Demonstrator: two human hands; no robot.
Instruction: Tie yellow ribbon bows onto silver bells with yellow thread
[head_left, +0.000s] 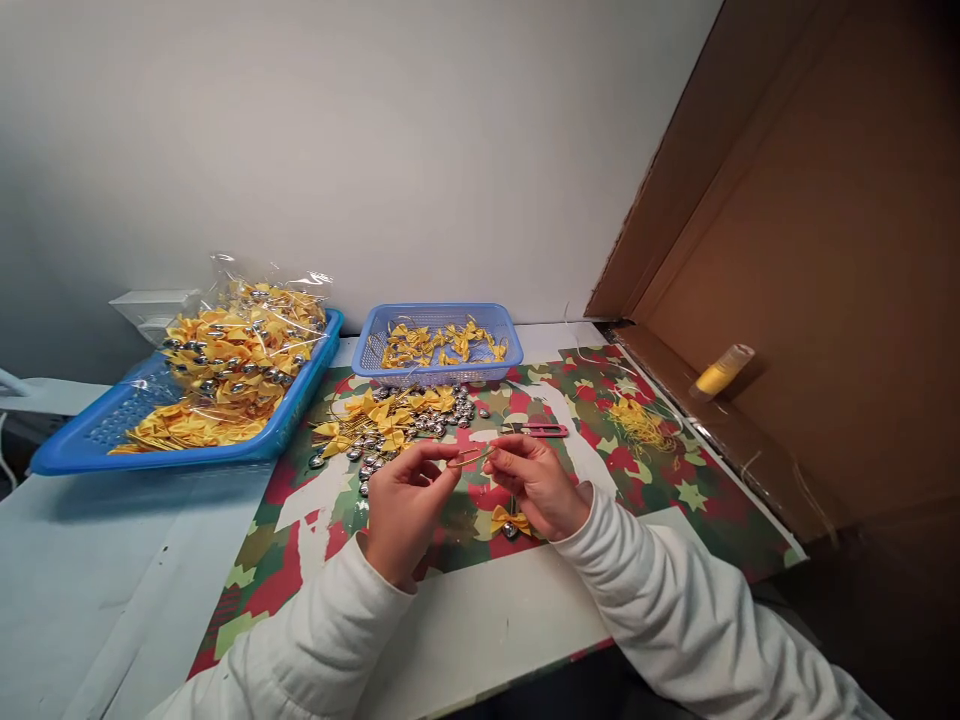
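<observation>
My left hand (405,500) and my right hand (536,485) meet over a red and green patterned mat (675,500). Between their fingertips they pinch a thin loop of gold cord (469,457). A finished yellow bow with a silver bell (508,521) lies on the mat just under my right hand. Beyond my hands lies a loose pile of yellow bows and silver bells (397,420). Both arms wear white sleeves.
Red snips (538,430) lie on the mat behind my right hand. A small blue basket (439,343) holds bows; a large blue tray (187,400) holds a bag of bows. Gold cord scraps (637,420) and a yellow spool (721,372) sit by a cardboard wall.
</observation>
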